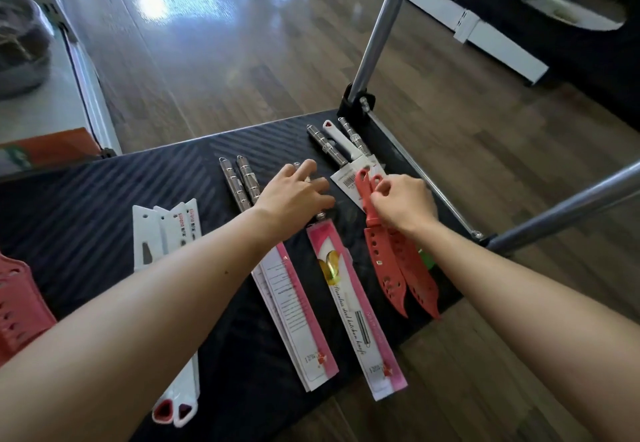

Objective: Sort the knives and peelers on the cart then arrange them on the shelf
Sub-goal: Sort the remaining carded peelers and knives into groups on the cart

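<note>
Right hand (403,204) clamped in a pinch on the handle ends of two red knives (394,268), thumb and forefinger curled round them close to the hanging holes. Both knives in perforated red sheaths, side by side and overlapping, tips toward the near edge of the cart (104,199), lying at the right of its black ribbed deck. Left hand (294,192) apart, fingers spread and fairly straight, laid over the steel handle of a pink-carded knife (360,313) near the middle of the deck; whether pressing or only touching, cannot tell. Just left of that card, a small stack of the same pink cards (294,306), face down, partly under the left forearm. Beyond the left wrist, two bare steel handles (239,182) side by side. Further left, a fan of white knives (166,233) in white sleeves, red lettering on the sleeves, their handles passing under the left forearm and out over the near edge. At the far right corner, a cluster of steel and white handles (332,143) on white barcoded cards, just beyond the red handles. At the left edge of the view, part of a red basket (17,306). Behind the deck, the slanting metal cart handle (381,29), glossy wooden floor (207,60), and a white shelf (79,60) along the left.
</note>
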